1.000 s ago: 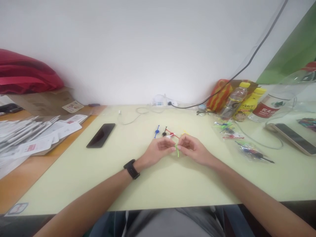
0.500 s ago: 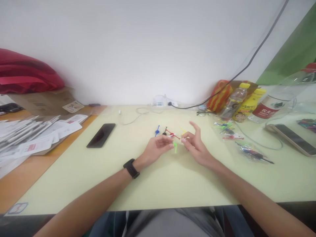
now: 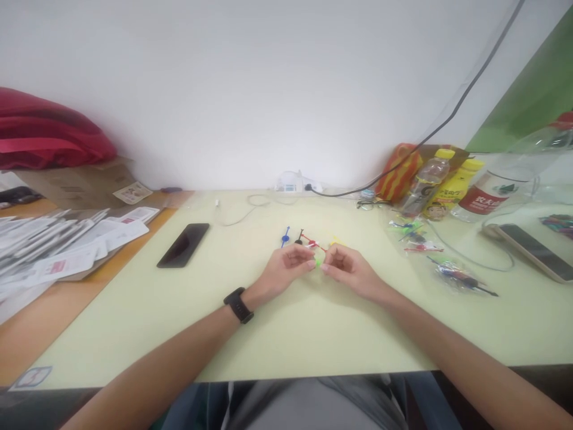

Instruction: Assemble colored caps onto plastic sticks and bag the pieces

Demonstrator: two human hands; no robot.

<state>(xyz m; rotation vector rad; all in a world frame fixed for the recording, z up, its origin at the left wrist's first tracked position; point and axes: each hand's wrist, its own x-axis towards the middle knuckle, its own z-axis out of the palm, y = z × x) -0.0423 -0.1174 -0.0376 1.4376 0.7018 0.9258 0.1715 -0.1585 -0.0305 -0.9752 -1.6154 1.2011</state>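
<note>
A small light-green plastic piece (image 3: 318,261) sits between my fingertips above the table, mostly covered by them. My left hand (image 3: 285,267) pinches it from the left, and the fingers of my right hand (image 3: 353,272) close at its right side. Just beyond my hands lie a blue plastic piece (image 3: 285,238) with a round middle on a thin stick, a black piece (image 3: 299,240), a red piece (image 3: 312,243) and a yellow piece (image 3: 335,240). My hands partly hide the black and yellow ones.
A black phone (image 3: 183,245) lies at left, past it stacked white papers (image 3: 58,245). To the right are bagged coloured pieces (image 3: 461,278), another phone (image 3: 535,251), a yellow bottle (image 3: 452,188) and a large clear bottle (image 3: 486,194). A dark cable (image 3: 380,176) runs along the back.
My right hand has moved slightly left to the green piece, and its raised index finger has curled down into a pinch. My left hand has stayed in place.
</note>
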